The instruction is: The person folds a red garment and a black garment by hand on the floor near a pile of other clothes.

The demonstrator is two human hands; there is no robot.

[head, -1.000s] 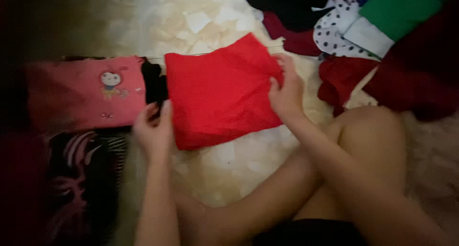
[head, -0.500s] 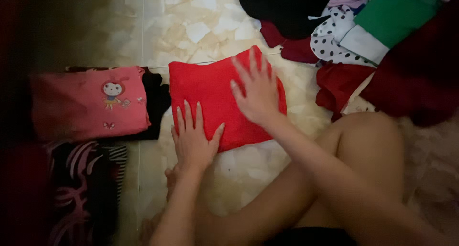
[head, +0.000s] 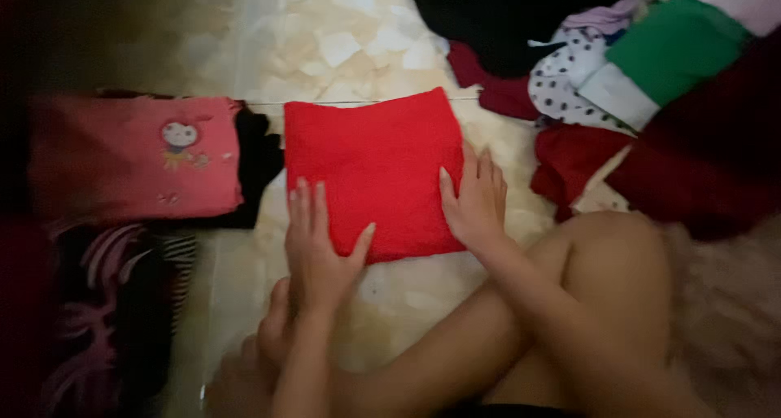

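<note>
Head camera view looked down at a person seated on a pale marbled floor (head: pixel 390 28) with bare legs crossed. A folded red cloth (head: pixel 374 170) lay flat on the floor directly ahead of both hands, roughly square, its slightly longer side running away from the person. The left hand (head: pixel 317 247) lay flat and open, fingers together, just beside the cloth's near left corner, with the thumb resting on its near edge; it gripped nothing. The right hand (head: pixel 476 202) lay flat and open against the cloth's right edge, fingertips touching the fabric, also gripping nothing. Both hands were equally close to it. To the left of the cloth sat a folded pink garment (head: pixel 138 158) with a small cartoon figure printed on it, lying on top of a black garment (head: pixel 256 162). Nearer the person on the left was a dark fabric with pink streaks (head: pixel 106 304). At the upper right lay an unfolded heap of clothes (head: pixel 618 76): black, dark red, white with dots, green.
</note>
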